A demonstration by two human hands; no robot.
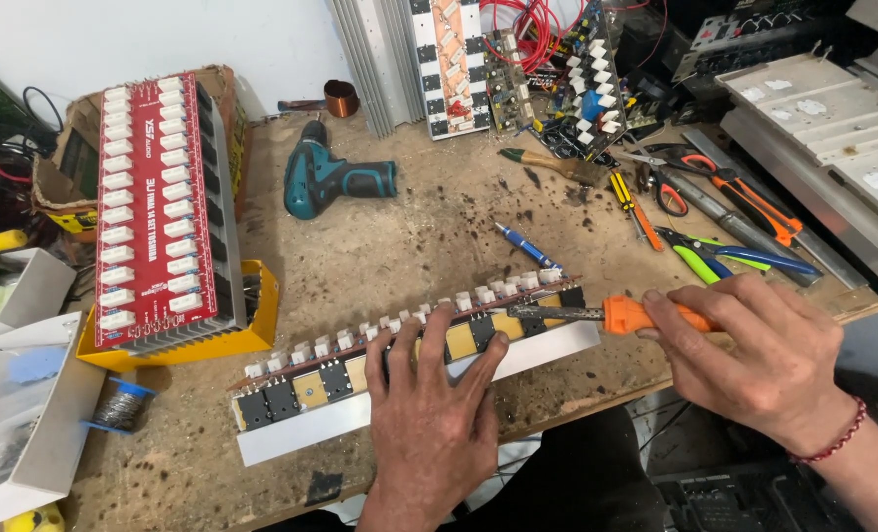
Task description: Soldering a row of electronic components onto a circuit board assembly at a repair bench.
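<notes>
1. Leftmost, I see a red circuit board (158, 202) with rows of white blocks, lying on a yellow tray (252, 335) at nine o'clock.
2. Centre, my left hand (429, 414) lies flat, fingers spread, pressing a long heatsink strip (360, 409) of pale metal with black square chips, at six o'clock on the scuffed wooden bench (409, 236).
3. Rightward, my right hand (754, 355) clamps an orange-handled screwdriver (626, 314), its tip touching the strip's right end.

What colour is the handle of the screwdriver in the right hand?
Orange. The screwdriver handle shows clearly in the head view, gripped by the right hand.
</notes>
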